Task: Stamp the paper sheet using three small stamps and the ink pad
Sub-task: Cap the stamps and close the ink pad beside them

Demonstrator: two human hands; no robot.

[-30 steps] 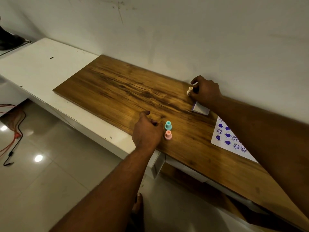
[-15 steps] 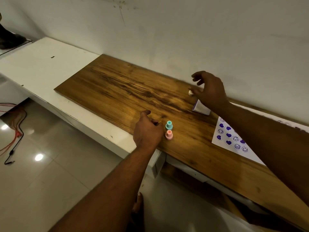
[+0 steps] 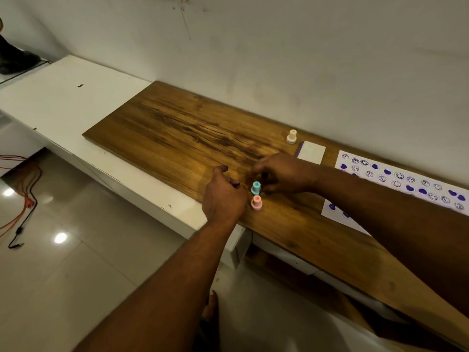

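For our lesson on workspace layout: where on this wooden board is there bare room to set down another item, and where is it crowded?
Free: the wooden board's wide left stretch, from its left edge to the hands. Crowded: the near edge, where the left hand and right hand flank the blue stamp and pink stamp; and the wall side, with cream stamp, ink pad, paper sheet.

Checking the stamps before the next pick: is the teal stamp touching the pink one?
Apart. The head view shows the teal stamp standing just behind the pink stamp, with a thin strip of wooden board between their bases.
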